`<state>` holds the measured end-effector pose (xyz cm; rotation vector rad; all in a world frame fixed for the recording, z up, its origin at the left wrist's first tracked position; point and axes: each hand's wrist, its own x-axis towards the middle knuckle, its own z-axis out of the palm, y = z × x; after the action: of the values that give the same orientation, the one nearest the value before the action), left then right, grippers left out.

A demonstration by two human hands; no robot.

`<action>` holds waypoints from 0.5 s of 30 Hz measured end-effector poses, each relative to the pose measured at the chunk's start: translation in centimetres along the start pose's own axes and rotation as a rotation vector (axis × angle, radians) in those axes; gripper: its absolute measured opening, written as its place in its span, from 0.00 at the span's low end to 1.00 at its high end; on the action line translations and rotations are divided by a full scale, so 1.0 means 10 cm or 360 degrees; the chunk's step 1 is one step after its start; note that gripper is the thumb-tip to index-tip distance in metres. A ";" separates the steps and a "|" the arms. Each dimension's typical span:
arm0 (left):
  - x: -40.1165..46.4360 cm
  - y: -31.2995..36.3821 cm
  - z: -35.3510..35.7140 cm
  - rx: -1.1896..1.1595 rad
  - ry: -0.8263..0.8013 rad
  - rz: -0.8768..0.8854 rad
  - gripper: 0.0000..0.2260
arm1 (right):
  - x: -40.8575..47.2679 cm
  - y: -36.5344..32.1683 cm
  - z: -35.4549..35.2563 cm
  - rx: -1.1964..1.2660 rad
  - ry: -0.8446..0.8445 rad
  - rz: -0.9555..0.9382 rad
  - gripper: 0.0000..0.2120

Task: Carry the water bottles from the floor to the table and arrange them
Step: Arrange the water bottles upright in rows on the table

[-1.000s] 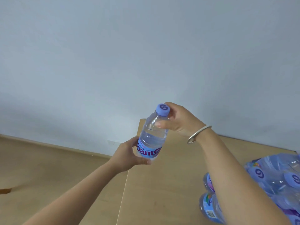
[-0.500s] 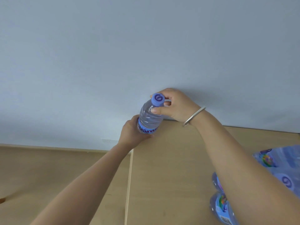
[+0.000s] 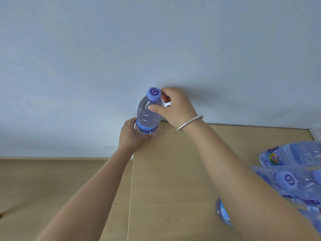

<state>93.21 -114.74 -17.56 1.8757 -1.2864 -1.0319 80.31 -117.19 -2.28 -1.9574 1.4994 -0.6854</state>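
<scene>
both hands on one water bottle (image 3: pixel 149 113) at the far left corner of the table (image 3: pixel 173 180), close to the wall (image 3: pixel 156 40). left hand (image 3: pixel 132 134) curled round the lower part at the label, fingers closed on it, thumb in front near the base. right hand (image 3: pixel 173 106) pinches the neck and shoulder just under the cap (image 3: pixel 153 94), thumb on the near side, other fingers bent behind, partly hidden. silver bangle (image 3: pixel 188 124) on the right wrist. bottle clear, roughly upright with a slight tilt, base hidden by the left hand so can't tell if it's touching the tabletop. cap is purple-blue with a spiral mark on top. blue label shows dark letters, only part readable, looks like "gante". lower right on the table is a plastic-wrapped pack of bottles (image 3: pixel 293 180) with the same spiral caps, colourful print on the wrap, blurred. one more bottle (image 3: pixel 223 213) lies on its side by the pack, half hidden under the right forearm. table's left edge runs straight down just left of the held bottle, floor (image 3: pixel 52 188) beyond it. middle of the tabletop between held bottle and pack is bare wood.
</scene>
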 end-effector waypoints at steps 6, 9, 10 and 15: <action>-0.31 0.10 0.00 0.0163 0.0004 -0.0284 0.54 | -0.42 -0.07 -0.47 0.0101 0.0252 0.0205 0.19; -0.69 0.15 0.14 0.0166 0.0112 -0.0144 0.46 | -0.73 -0.09 -0.93 0.0107 0.0446 0.0317 0.14; -0.83 0.18 0.21 0.0102 0.0145 -0.0063 0.42 | -0.84 -0.09 -1.08 0.0113 0.0511 0.0347 0.13; -1.37 0.52 0.68 -0.0096 -0.0117 0.0432 0.32 | -1.34 0.01 -1.72 0.0074 0.0862 0.0454 0.09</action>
<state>82.05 -103.95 -13.10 1.5780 -1.4880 -0.9902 64.99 -106.49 9.01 -1.5415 2.0058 -1.1676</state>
